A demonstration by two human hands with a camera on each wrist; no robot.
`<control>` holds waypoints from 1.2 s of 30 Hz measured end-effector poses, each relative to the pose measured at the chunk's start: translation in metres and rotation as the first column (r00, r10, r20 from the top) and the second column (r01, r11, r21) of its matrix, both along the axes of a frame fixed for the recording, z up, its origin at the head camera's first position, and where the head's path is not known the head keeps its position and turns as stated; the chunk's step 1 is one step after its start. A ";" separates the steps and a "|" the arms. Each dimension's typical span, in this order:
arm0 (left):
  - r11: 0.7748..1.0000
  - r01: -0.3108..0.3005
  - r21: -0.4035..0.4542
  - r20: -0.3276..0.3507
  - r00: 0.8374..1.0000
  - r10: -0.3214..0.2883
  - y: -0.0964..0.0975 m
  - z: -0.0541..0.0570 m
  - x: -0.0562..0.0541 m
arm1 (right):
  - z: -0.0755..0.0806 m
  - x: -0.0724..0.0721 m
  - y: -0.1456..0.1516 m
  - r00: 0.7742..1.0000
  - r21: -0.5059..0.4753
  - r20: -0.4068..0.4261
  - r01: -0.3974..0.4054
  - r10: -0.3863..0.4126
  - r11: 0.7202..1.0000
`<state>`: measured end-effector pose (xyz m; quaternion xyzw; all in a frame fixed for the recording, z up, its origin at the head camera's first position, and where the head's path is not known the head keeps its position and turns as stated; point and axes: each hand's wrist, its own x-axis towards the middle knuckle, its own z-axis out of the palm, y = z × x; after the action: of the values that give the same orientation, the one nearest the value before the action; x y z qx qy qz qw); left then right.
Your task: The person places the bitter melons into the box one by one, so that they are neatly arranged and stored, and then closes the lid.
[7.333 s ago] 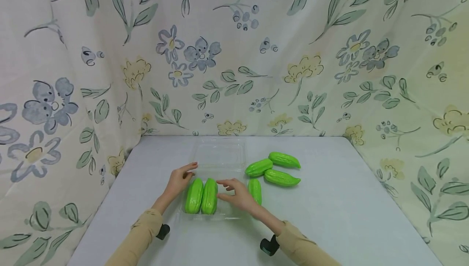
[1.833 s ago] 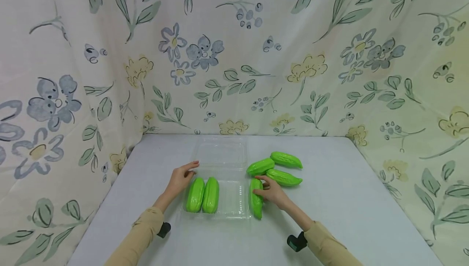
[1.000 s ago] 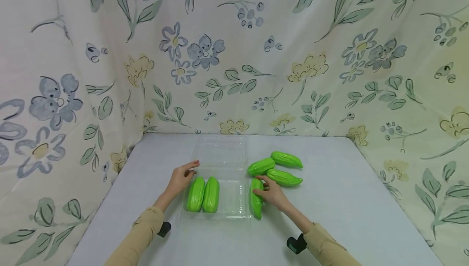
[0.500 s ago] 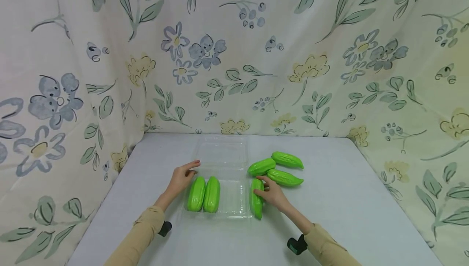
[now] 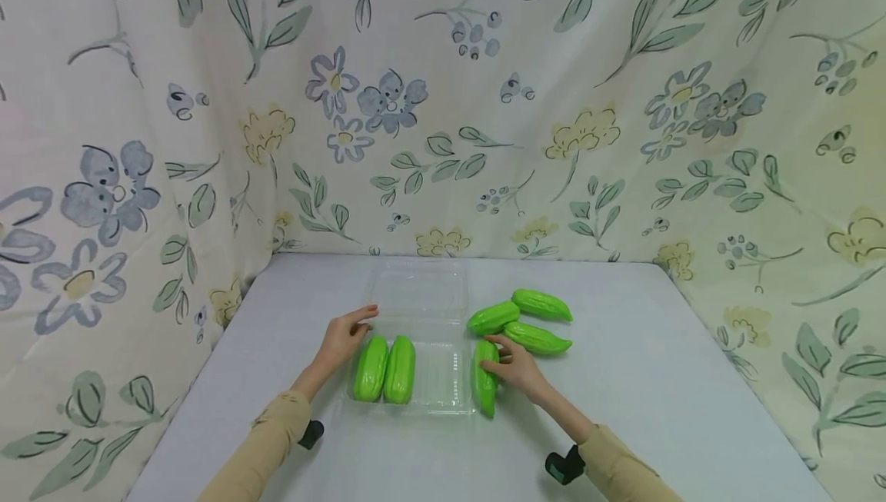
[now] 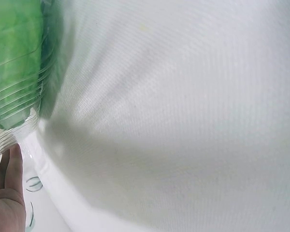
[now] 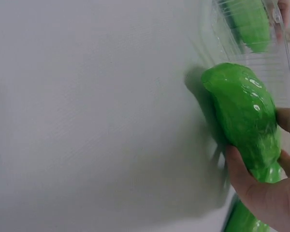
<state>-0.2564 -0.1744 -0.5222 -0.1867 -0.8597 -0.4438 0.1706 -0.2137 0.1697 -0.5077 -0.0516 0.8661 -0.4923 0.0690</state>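
A clear plastic clamshell box [image 5: 443, 412] lies opened, its lid [image 5: 417, 265] folded back toward the curtain. Two green bitter melons sit side by side in its left half: the left one [image 5: 370, 370] and the right one [image 5: 400, 370]. My left hand [image 5: 341, 339] rests at the box's back left corner with fairly straight fingers; in the left wrist view their tips touch the ridged plastic edge. Just outside the box's right side, my right hand [image 5: 517, 370] holds another bitter melon [image 7: 244, 108], with thumb and fingers on opposite sides of it. That melon points lengthwise toward me.
Three more bitter melons lie in a loose cluster behind the right hand: one at the left [image 5: 493, 318], one at the back [image 5: 541, 304] and one in front [image 5: 537, 338]. A white-covered table [image 5: 644, 394] reaches back to a floral curtain [image 5: 443, 102].
Over seven seconds, my right hand has gone from above the box, beside the two melons, rightward to the outside melon and gripped it. In the last second both hands stay nearly still.
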 end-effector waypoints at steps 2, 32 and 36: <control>1.000 -0.005 -0.009 0.041 0.999 0.006 0.000 0.001 0.000 | -0.001 0.000 0.001 1.000 -0.001 0.006 0.000 0.000 1.000; 0.999 -0.021 -0.029 0.104 0.994 0.024 0.001 0.003 0.000 | 0.038 0.003 0.033 0.999 -0.067 0.033 -0.019 0.021 0.998; 0.999 -0.024 -0.036 0.114 0.993 0.028 0.001 0.003 0.001 | 0.040 0.001 0.034 0.997 -0.051 0.080 0.017 -0.013 0.999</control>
<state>-0.2556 -0.1735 -0.5187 -0.1528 -0.8780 -0.4366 0.1234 -0.2125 0.2038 -0.4673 -0.0273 0.8500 -0.5168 0.0983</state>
